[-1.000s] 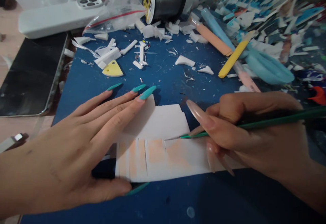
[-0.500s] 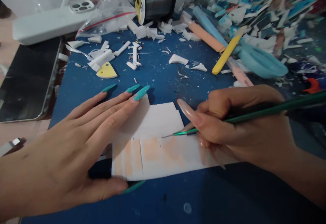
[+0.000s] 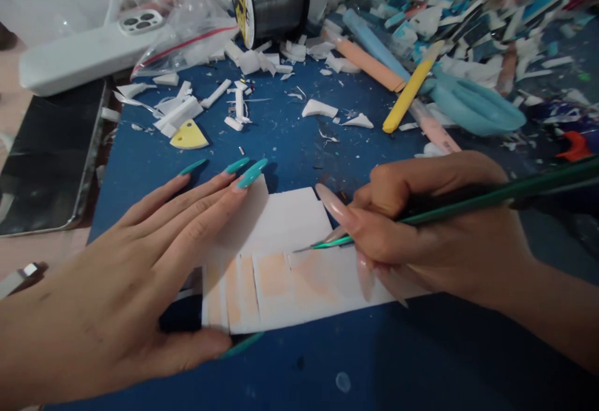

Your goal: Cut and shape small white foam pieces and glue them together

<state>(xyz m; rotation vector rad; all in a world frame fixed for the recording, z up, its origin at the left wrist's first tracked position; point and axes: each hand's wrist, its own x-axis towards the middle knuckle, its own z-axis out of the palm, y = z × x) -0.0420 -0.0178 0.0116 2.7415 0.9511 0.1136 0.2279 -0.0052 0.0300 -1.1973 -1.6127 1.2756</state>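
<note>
A flat white sheet (image 3: 299, 217) lies on the blue work surface, its lower strip carrying several pale orange painted patches (image 3: 272, 280) split by thin dark lines. Spread over the sheet's left side is my left hand (image 3: 154, 261), fingers apart and stretched out, with its thumb at the lower left corner. My right hand (image 3: 435, 230) is closed in a pen grip around a fine-tipped paintbrush (image 3: 449, 210) with a green handle. The thin dark tip touches or hovers just over the sheet, near the top of an orange patch; I cannot tell which.
Behind the sheet lie white scraps (image 3: 319, 109), a yellow wedge piece (image 3: 189, 135) and a yellow stick (image 3: 412, 90) across blue-handled scissors (image 3: 475, 102). A line spool (image 3: 278, 5) stands at the back. At left are a white phone case (image 3: 88, 49) and a dark phone (image 3: 51, 155).
The whole view has shifted slightly, with things sitting a little further left. Both hands, the sheet and the brush tip keep nearly the same places relative to each other.
</note>
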